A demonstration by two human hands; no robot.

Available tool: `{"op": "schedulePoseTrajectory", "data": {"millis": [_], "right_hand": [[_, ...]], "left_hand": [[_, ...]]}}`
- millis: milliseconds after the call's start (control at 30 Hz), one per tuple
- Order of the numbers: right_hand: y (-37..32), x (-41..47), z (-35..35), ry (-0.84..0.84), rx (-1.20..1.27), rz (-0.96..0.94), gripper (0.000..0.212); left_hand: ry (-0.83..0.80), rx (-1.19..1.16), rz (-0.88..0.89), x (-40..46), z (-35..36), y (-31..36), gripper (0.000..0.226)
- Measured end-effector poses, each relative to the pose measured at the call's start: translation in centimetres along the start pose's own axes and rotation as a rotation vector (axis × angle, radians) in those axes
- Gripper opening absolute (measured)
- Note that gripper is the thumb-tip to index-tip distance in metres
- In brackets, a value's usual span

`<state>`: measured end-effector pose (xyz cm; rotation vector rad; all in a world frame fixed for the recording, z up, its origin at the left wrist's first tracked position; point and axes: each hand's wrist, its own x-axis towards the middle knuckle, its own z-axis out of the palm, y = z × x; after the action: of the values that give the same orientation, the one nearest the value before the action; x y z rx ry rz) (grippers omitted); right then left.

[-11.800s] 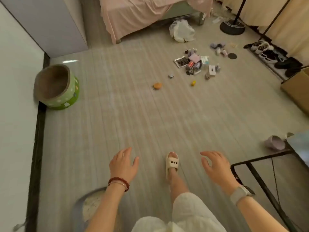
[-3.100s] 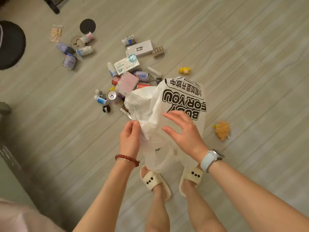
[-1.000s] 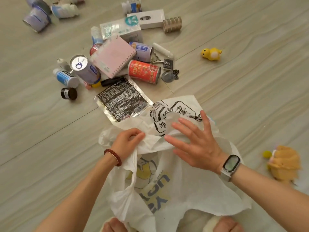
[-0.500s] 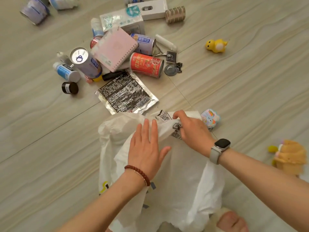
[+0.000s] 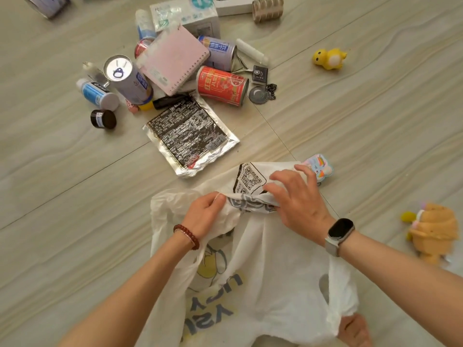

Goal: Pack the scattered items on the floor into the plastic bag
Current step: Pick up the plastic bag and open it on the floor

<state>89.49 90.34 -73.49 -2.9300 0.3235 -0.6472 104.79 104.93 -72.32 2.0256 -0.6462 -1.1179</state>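
A white plastic bag (image 5: 270, 276) with printed lettering lies crumpled on the floor in front of me. My left hand (image 5: 204, 212) pinches its upper edge on the left. My right hand (image 5: 298, 196) grips the same edge on the right, beside the printed code. Beyond the bag lie a black foil packet (image 5: 190, 136), a red can (image 5: 221, 85), a pink spiral notebook (image 5: 172, 60), a silver-topped can (image 5: 126, 80), a small blue-labelled bottle (image 5: 96, 93) and a dark little jar (image 5: 103, 119).
A small pastel rainbow tin (image 5: 320, 167) lies just past my right hand. A yellow duck toy (image 5: 329, 58) sits at the upper right, an orange plush toy (image 5: 433, 231) at the far right. White boxes (image 5: 185, 15) and a ribbed roll (image 5: 268, 7) line the top edge.
My left hand has gone from lying flat on the bag to pinching its upper edge. My right hand has shifted its grip along that edge, and the bag has spread wider.
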Motion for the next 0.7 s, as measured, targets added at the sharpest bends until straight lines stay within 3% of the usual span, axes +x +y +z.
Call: {"op": "schedulePoseTrajectory", "data": {"millis": [100, 167, 233, 300, 367, 467, 533, 600, 700], "right_hand": [[-2.1, 0.5, -0.7, 0.089, 0.026, -0.188, 0.027], [-2.7, 0.0, -0.2, -0.061, -0.050, -0.197, 0.032], [-1.7, 0.0, 0.5, -0.349, -0.147, -0.082, 0.051], [-0.5, 0.5, 0.8, -0.623, -0.100, 0.052, 0.064], [0.0, 1.4, 1.0, -0.779, -0.003, 0.151, 0.070], [0.0, 2.5, 1.6, -0.717, 0.107, 0.201, 0.066], [-0.2, 2.9, 1.4, -0.675, 0.143, 0.201, 0.057], [-0.1, 2.9, 1.2, -0.737, 0.155, 0.176, 0.052], [0.9, 2.5, 1.3, -0.773, 0.077, 0.164, 0.063]], "left_hand": [[0.050, -0.164, -0.124, 0.8, -0.8, 0.3, 0.037], [0.003, -0.221, -0.216, 1.0, -1.3, 0.9, 0.035], [-0.025, -0.087, -0.221, 0.9, -1.4, 1.1, 0.035], [0.112, 0.375, -0.023, 0.4, -1.2, 0.7, 0.034], [0.374, 0.737, 0.371, -0.3, -0.6, -0.4, 0.021], [0.570, 0.837, 0.902, -1.0, 1.2, -1.5, 0.019], [0.503, 0.918, 0.988, -0.9, 1.7, -2.3, 0.020], [0.332, 1.023, 0.885, -0.2, 1.3, -3.6, 0.025], [0.076, 1.092, 0.645, 0.6, 0.3, -4.8, 0.046]]}}
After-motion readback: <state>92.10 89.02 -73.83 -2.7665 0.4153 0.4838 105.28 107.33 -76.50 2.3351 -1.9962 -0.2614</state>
